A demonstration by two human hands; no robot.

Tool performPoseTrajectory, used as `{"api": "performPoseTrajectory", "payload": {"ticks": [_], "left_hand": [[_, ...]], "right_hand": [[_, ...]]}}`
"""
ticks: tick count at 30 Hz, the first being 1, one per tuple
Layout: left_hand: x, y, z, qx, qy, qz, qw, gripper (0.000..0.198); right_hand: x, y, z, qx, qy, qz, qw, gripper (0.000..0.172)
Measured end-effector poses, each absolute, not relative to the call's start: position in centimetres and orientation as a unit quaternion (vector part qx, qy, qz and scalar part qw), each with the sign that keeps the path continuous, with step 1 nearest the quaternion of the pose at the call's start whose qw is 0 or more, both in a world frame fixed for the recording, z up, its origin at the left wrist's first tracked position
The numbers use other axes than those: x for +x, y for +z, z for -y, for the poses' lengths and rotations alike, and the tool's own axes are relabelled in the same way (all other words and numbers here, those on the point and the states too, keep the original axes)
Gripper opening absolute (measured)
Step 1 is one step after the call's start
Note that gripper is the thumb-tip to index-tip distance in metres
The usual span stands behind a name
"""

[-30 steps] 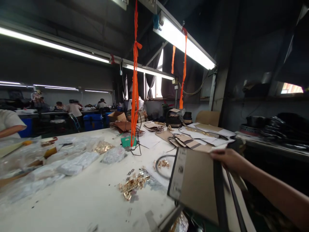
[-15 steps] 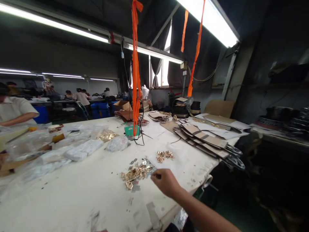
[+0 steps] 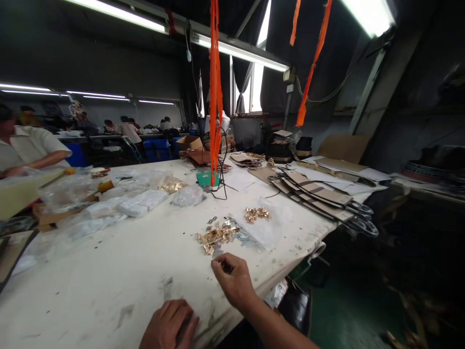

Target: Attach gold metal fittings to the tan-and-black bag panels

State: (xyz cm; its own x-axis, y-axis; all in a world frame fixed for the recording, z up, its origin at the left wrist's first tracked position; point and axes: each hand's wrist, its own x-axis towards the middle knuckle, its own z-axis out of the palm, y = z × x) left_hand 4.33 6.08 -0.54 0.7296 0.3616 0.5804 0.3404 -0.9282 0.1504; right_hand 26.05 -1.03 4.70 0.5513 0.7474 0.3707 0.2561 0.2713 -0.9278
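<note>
Where 2 hands (image 3: 233, 280) (image 3: 169, 325) (bare) curl, 2 gold piles (image 3: 217, 235) (image 3: 256, 214) nearby

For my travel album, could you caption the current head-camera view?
Right hand curled near loose gold-coloured metal fittings, left hand nearby, at a white worktable; orange strips hang beyond.

At the near edge of the table (image 3: 109, 276), the left hand (image 3: 165, 327) is cut off by the bottom of the view, its curled fingers hiding whatever may lie beneath them. The right hand (image 3: 234, 283) is folded so that its palm is hidden, and whether it pinches anything cannot be told; its forearm runs out of view. The small metal parts (image 3: 218, 236) are too tiny and heaped to count. At the table's left edge, a brown panel (image 3: 14, 254) and a person (image 3: 41, 145) are cut off.
</note>
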Motion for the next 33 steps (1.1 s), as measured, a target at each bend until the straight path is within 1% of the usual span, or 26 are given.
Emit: {"api": "performPoseTrajectory", "payload": {"ticks": [4, 8, 12, 18, 26, 30, 33], "left_hand": [[4.4, 0.1, -4.6, 0.934, 0.275, -0.226, 0.032, 0.018], [4.6, -0.1, -3.8, 0.940, 0.237, -0.238, 0.051, 0.013], [4.6, -0.7, -3.9, 0.939, 0.211, -0.260, 0.078, 0.013], [4.5, -1.0, -3.7, 0.935, 0.214, -0.263, 0.103, 0.011], [4.5, -1.0, -3.7, 0.926, 0.244, -0.260, 0.126, 0.010], [3.8, -0.4, -2.7, 0.920, 0.262, -0.269, 0.114, 0.009], [1.7, 0.5, -3.3, 0.918, 0.266, -0.286, 0.073, 0.018]], "right_hand": [[26.2, 4.9, 3.1, -0.599, 0.204, 0.421, 0.649, 0.035], [27.0, 3.7, 3.8, -0.619, 0.254, 0.380, 0.639, 0.037], [27.1, 2.8, 3.4, -0.618, 0.235, 0.392, 0.640, 0.036], [26.6, 2.9, 3.0, -0.616, 0.206, 0.413, 0.639, 0.037], [26.1, 2.9, 3.1, -0.639, 0.211, 0.418, 0.610, 0.039], [25.4, 3.3, 4.2, -0.683, 0.213, 0.409, 0.567, 0.041], [25.4, 3.1, 4.7, -0.728, 0.198, 0.413, 0.510, 0.046]]}}
